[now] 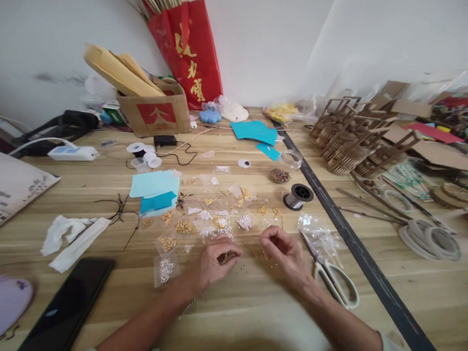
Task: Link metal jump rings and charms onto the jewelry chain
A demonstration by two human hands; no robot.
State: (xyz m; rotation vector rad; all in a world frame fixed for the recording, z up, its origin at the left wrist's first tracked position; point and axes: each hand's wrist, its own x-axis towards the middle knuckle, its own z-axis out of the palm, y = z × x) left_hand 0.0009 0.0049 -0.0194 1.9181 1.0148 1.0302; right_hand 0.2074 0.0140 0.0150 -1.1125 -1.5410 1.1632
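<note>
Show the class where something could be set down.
Bare wood shows between the left forearm and right forearm, between the phone and left forearm, and right of the black strip, nearer than the pale rings. Crowded: the middle, with small packets, and around the brown baskets.

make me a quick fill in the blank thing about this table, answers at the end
The tall bag with gold writing is ____ in colour.
The black phone lies on the person's ____ side.
Beside the right hand lies a pair of ____.

Missing words: red; left; scissors
</note>
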